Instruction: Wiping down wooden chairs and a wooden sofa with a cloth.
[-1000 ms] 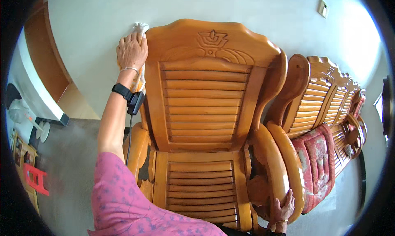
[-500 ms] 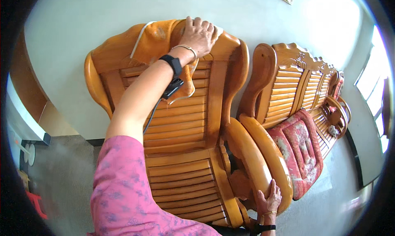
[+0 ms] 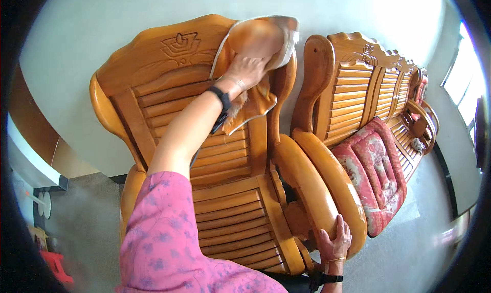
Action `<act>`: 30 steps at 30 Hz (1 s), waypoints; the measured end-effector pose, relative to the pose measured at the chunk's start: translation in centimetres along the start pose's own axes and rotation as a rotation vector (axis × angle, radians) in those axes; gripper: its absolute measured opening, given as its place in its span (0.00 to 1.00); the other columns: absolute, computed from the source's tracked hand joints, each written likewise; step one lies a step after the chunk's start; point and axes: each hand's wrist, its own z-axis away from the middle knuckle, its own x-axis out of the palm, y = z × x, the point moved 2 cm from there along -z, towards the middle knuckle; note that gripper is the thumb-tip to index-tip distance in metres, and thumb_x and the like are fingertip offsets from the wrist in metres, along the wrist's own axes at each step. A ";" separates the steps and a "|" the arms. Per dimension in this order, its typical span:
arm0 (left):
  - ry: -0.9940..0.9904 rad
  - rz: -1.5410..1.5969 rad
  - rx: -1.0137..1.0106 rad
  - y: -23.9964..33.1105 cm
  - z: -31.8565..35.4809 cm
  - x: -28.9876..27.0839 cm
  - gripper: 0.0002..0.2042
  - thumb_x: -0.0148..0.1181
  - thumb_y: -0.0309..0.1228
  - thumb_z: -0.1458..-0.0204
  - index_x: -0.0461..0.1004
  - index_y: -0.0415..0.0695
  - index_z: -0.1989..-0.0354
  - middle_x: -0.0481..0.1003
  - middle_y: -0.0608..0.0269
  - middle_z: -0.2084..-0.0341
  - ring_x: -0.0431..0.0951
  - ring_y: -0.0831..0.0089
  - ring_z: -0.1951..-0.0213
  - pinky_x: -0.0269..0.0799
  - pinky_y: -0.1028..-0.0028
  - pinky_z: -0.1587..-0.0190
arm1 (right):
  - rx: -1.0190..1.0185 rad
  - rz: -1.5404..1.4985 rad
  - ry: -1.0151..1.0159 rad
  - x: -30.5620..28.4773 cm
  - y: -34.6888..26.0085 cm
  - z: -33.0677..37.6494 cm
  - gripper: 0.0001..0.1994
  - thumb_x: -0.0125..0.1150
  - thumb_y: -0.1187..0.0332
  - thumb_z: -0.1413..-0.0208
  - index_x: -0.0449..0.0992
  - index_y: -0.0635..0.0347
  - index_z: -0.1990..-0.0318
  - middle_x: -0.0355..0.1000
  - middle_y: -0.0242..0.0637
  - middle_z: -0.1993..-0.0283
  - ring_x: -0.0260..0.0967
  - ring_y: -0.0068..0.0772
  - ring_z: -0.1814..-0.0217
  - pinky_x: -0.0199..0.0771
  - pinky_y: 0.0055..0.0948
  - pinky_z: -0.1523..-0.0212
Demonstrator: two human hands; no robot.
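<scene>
A brown-orange cloth [image 3: 259,99] with white edging is draped over the upper right corner of a wooden armchair's slatted back [image 3: 123,73]. My left hand [image 3: 246,70] presses on the cloth, its fingers bent into the fabric and partly blurred. Some of the cloth hangs down over the slats below the wrist. Lower right, my right hand [image 3: 336,242] lies flat on the front end of the chair's curved armrest [image 3: 307,185], fingers stretched out and holding nothing. Dark bands circle both wrists.
A long wooden sofa [image 3: 353,101] stands close on the right, its armrest beside the chair's. A red floral cushion [image 3: 376,175] leans against the sofa. The wall [image 3: 153,6] rises behind the chair back. A red plastic object [image 3: 56,266] sits at lower left.
My left hand has moved right along the chair back with the cloth, from the middle to the right corner, uncovering the carved pattern. My right hand stays on the armrest.
</scene>
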 end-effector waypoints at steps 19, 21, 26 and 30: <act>0.076 -0.131 -0.475 -7.3 21.3 -6.1 0.19 0.55 0.43 0.47 0.75 0.49 0.49 0.73 0.54 0.50 0.68 0.52 0.46 0.53 0.41 0.44 | 0.006 -0.004 -0.039 0.6 -0.1 0.1 0.39 0.65 0.54 0.57 0.62 0.60 0.36 0.66 0.51 0.41 0.62 0.56 0.40 0.59 0.50 0.40; -0.027 0.038 -0.547 -6.7 20.5 -3.0 0.15 0.54 0.40 0.50 0.77 0.48 0.57 0.75 0.55 0.58 0.71 0.55 0.52 0.61 0.46 0.51 | -0.004 0.001 -0.040 0.7 -0.2 0.1 0.39 0.65 0.54 0.57 0.61 0.60 0.35 0.66 0.51 0.42 0.63 0.56 0.40 0.60 0.50 0.41; -0.113 0.244 -0.287 -0.9 12.9 0.0 0.12 0.52 0.36 0.46 0.78 0.49 0.58 0.76 0.62 0.62 0.74 0.65 0.51 0.68 0.63 0.48 | 0.014 0.005 -0.043 0.7 0.3 0.1 0.40 0.65 0.54 0.57 0.61 0.59 0.35 0.67 0.51 0.42 0.63 0.55 0.40 0.60 0.50 0.41; 0.064 0.227 -0.119 0.1 11.7 2.4 0.12 0.51 0.35 0.47 0.77 0.51 0.57 0.76 0.63 0.62 0.74 0.66 0.52 0.68 0.64 0.47 | 0.009 0.004 -0.045 0.6 -0.6 -0.3 0.39 0.66 0.54 0.57 0.62 0.58 0.35 0.67 0.50 0.42 0.64 0.54 0.40 0.61 0.48 0.41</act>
